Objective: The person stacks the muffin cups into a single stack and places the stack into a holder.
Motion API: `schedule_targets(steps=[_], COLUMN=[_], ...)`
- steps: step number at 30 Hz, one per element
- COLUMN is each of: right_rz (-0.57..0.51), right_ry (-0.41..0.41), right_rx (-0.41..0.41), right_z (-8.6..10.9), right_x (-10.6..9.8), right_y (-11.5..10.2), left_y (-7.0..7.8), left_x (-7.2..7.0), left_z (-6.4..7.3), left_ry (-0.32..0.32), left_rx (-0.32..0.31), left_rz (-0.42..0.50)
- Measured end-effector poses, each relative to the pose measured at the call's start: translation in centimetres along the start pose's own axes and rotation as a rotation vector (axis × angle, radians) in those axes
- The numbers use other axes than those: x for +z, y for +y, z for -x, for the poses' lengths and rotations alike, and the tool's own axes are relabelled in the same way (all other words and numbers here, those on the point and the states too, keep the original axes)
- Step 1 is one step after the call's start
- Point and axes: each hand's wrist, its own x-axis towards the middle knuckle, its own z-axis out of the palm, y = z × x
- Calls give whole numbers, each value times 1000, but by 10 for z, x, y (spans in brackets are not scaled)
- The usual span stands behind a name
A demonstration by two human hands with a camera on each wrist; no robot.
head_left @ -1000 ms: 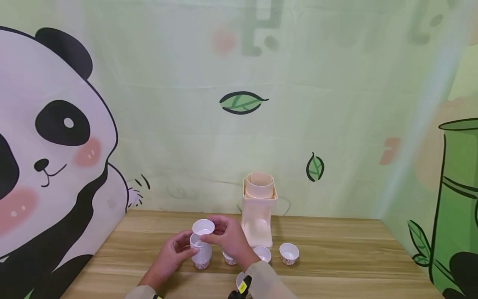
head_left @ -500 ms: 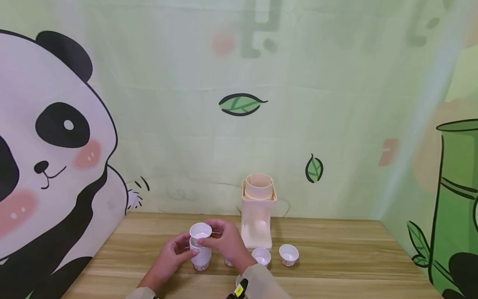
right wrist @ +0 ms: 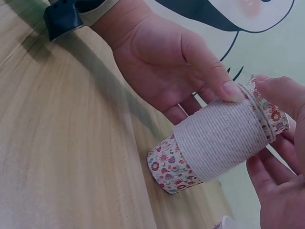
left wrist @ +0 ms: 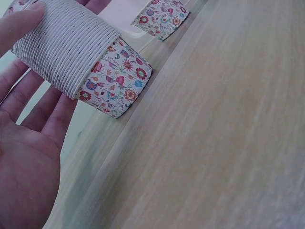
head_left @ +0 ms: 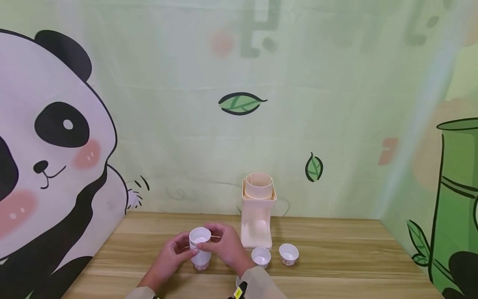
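Observation:
A tall stack of white paper baking cups stands on the table, its lowest cup showing a colourful floral print. My left hand holds the stack from the left, thumb in front and fingers behind. At the top, my right hand pinches a floral cup by its side, the thumb in front. That cup sits partly inside the stack's mouth, its printed wall still showing above the stacked rims in the right wrist view. The left wrist view shows the ridged rims of the nested cups close up.
Two loose baking cups stand right of my hands, one nearer and one farther right. Another is mostly hidden by my right sleeve. Behind them stands a pale pink holder with a round tube on top.
My right hand has lowered the top cup down into the stack, so less of it stands out. The left hand keeps its hold. A loose cup behind my right hand is now hidden.

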Motion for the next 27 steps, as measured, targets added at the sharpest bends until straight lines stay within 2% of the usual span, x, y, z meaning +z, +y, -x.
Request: schedule_targets(steps=[8,16,23,27], right_rz=[-3,-9,3,25], right_ry=[-1,-5,6,18], right_rx=[12,7,6,0], right_z=[3,3,5,5], right_x=[2,2,3,3], right_y=[3,6,5,6], left_y=[1,-1,-3,-3], left_x=[-1,1,0,1], left_z=[1,-1,-1,-2], left_ry=[-8,37,31,41], left_rx=[-9,-28,-14,-27], left_rz=[0,-14,-21,-21])
